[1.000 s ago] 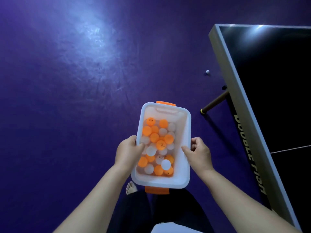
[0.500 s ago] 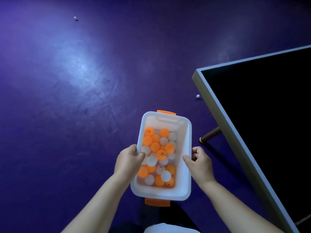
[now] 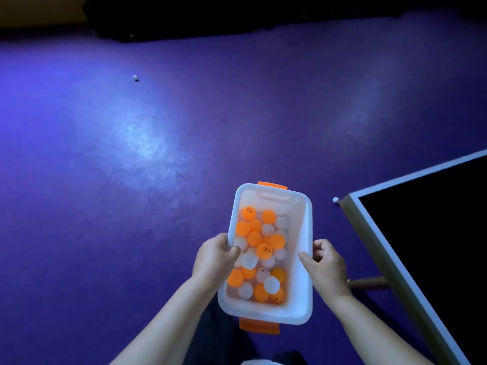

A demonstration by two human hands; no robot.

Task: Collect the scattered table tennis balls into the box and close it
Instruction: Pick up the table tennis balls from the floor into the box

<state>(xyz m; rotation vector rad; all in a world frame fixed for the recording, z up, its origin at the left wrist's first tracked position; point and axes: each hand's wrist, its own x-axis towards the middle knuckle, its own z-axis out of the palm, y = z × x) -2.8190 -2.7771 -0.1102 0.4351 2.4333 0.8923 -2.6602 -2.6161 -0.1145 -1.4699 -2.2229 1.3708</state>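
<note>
Head camera: our left hand (image 3: 214, 255) and right hand (image 3: 325, 264) grip the open box (image 3: 304, 233) by its long rims, thumbs curled inside. Orange and white balls (image 3: 264, 250) lie in it. One loose ball (image 3: 335, 199) lies right of the box, a far ball (image 3: 135, 78) well beyond its left.

Table tennis hall, folks: purple sports floor (image 3: 118, 206), table tennis table (image 3: 434, 233) at four o'clock, stray ball (image 3: 135, 78) at ten.
</note>
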